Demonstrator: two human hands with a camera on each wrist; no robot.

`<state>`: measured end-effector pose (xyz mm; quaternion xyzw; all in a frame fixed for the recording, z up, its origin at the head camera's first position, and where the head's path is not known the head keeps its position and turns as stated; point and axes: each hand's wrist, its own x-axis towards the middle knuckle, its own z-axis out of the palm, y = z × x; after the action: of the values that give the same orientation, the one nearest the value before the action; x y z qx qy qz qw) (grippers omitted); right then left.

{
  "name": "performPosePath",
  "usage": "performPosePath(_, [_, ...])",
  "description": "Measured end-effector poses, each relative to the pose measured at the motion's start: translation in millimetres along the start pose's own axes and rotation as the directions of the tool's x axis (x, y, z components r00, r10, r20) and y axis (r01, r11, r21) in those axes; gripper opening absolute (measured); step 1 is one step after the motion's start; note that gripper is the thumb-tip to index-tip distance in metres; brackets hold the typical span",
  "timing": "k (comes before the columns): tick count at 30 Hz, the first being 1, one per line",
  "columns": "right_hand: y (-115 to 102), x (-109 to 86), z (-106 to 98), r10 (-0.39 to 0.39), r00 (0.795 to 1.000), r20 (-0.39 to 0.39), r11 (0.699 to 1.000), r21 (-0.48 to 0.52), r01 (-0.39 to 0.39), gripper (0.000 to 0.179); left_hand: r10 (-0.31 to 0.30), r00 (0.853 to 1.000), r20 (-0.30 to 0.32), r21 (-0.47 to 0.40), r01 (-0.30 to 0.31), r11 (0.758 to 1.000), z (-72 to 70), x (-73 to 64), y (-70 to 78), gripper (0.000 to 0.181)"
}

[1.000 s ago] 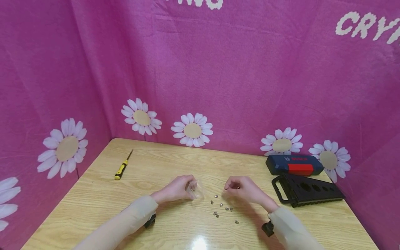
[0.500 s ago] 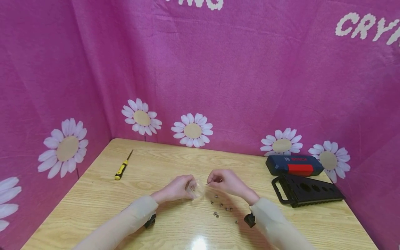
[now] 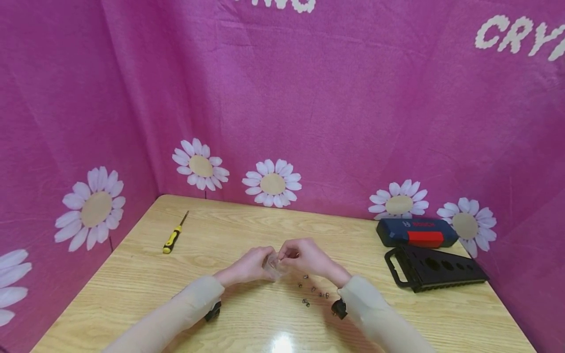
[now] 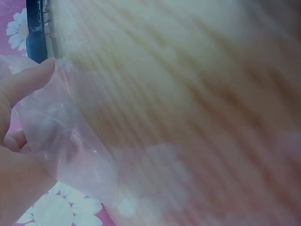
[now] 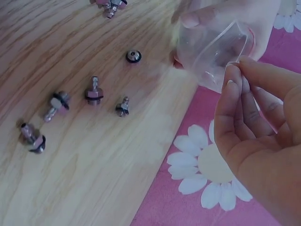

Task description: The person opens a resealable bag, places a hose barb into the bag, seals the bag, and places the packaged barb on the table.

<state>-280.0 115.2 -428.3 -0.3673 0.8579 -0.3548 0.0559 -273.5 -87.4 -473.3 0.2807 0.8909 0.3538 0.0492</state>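
My left hand [image 3: 249,267] grips a clear plastic zip bag [image 3: 272,268] above the table, its thumb along the film [image 4: 80,150] in the left wrist view. At the bag's mouth, the thumb and forefinger of my right hand [image 3: 306,257] pinch the rim; whether something small sits between those fingertips cannot be made out. The right wrist view shows the bag [image 5: 200,54] with its mouth spread apart. Below my right hand, several small metal barbed hose fittings [image 5: 94,92] with black rings lie scattered on the wood.
A yellow and black screwdriver [image 3: 172,239] lies at the table's left. On the right stand a dark blue Bosch case [image 3: 397,234] with a red latch and a black holder [image 3: 446,269] with round holes. A pink cloth [image 3: 309,122] with daisies hangs behind the table.
My right hand has moved left from beyond the fittings to the bag's mouth. My left hand keeps holding the bag in place. The nearest fitting is now hidden behind my right wrist.
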Motion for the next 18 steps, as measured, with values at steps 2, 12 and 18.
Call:
performPosePath(2, [0.4,-0.7,-1.4,0.013,1.000,-0.007,1.000,0.004,-0.013,0.005,-0.004,1.000,0.003,-0.008,0.004,1.000,-0.3,-0.5,0.2,0.034])
performPosePath(12, [19.9,-20.0,-19.9,0.024,0.999,-0.048,1.000,-0.017,-0.024,0.005,-0.004,1.000,-0.002,-0.025,0.004,1.000,-1.1,-0.2,1.9,0.033])
performPosePath(18, [35.6,-35.3,-22.2,0.058,0.998,-0.008,0.998,-0.034,-0.058,0.004,0.007,1.000,-0.002,-0.037,-0.007,0.999,-1.3,-0.4,0.6,0.033])
